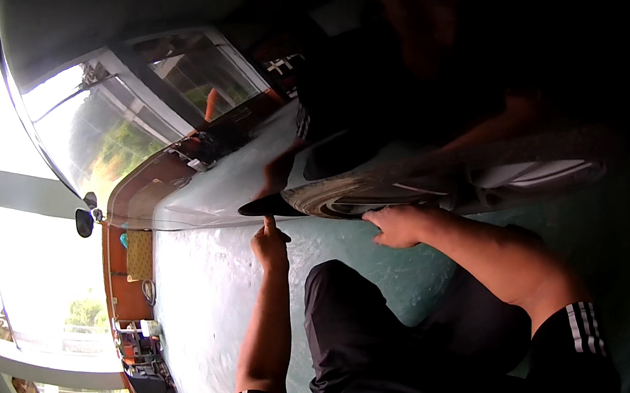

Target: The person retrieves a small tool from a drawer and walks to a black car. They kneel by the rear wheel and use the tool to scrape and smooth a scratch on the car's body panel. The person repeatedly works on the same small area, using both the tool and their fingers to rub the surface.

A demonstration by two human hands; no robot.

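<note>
I crouch beside a glossy black car (pixel 185 68), its body filling the upper part of the head view. My left hand (pixel 270 246) has its index finger stretched up to a dark flap-like piece (pixel 275 206) at the wheel arch; the other fingers are curled, and nothing shows in them. Just right of it is the car wheel (pixel 333 202), its tyre brownish with dirt. My right hand (pixel 397 226) lies at the tyre's lower edge, fingers reaching toward it. Its fingertips are partly lost against the dark tyre, and no held thing shows there.
The pale green floor (pixel 203 273) is smooth and shiny. Along the left stand a yellowish board (pixel 140 255) and a cluster of equipment (pixel 145 362) by the brown low wall, below bright windows (pixel 25 278). A dark mirror-like piece (pixel 84 222) juts from the car's edge. Deep shadow covers the right side.
</note>
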